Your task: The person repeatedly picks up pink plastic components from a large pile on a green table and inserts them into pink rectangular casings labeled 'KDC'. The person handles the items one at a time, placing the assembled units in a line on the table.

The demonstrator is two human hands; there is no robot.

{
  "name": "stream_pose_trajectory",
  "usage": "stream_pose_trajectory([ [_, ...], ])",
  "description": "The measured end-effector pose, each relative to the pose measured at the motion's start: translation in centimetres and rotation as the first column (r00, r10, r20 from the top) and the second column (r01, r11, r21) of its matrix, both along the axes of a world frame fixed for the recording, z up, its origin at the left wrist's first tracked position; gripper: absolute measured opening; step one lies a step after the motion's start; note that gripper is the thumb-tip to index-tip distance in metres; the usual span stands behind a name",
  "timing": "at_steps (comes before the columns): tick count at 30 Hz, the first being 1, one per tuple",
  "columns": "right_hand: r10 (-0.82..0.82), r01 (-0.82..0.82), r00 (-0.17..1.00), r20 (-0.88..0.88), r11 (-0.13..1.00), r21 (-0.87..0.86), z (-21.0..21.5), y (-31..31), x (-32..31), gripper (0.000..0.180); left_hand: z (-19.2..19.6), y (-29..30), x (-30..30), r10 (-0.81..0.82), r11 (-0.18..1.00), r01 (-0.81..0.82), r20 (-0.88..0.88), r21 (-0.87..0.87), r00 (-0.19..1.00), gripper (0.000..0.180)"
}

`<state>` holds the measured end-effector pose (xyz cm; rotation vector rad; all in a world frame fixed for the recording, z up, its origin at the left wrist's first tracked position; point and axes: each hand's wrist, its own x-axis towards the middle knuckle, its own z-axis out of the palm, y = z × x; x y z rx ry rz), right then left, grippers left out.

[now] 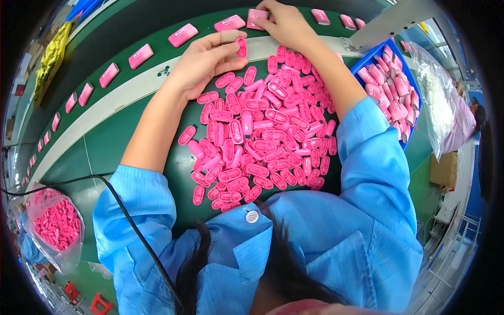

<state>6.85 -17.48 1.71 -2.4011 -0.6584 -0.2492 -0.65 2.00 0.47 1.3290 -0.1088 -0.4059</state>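
Between the thumb and fingers of my left hand (210,59) is a small pink oval cap (241,47), its rimmed side showing. My right hand (287,25) reaches to the belt and is closed on a flat pink case (256,20) with rounded edges. The two hands are close together but apart. Below them, a large heap of loose pink caps (262,131) spreads over the green worktop, some with the hollow side up, others with the smooth side up.
A row of pink cases (140,55) lies along the green belt (123,44) beyond a pale rail (121,93). At right stands a blue bin (362,64) full of cases, beside a clear plastic bag (438,100). A bag of pink caps (56,223) sits at left, near a black cable (126,210).
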Motion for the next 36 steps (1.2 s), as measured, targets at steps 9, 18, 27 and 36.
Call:
stream_pose_trajectory([
  [9, 0.327, 0.122, 0.812, -0.484, 0.715, 0.689, -1.0, -1.6, -5.0, 0.035, -0.8, 0.1, 0.8, 0.108, 0.991, -0.102, 0.064, -0.091, 0.992, 0.029],
  [18, 0.376, 0.144, 0.796, -0.475, 0.644, 0.752, -1.7, -0.9, -5.5, 0.03, 0.4, -0.8, -0.8, 0.214, 0.97, -0.228, 0.151, 0.084, 0.965, 0.032],
  [27, 0.232, 0.103, 0.897, -0.377, 0.718, 0.688, -0.9, -0.1, -6.8, 0.035, -0.9, -1.4, -0.6, 0.177, 0.931, -0.276, 0.365, 0.24, 0.914, 0.028],
  [36, 0.183, 0.067, 0.924, -0.335, 0.785, 0.615, -0.2, 1.0, -5.7, 0.026, 0.9, -1.6, -1.8, -0.091, 0.653, -0.471, 0.679, 0.593, 0.729, 0.045],
])
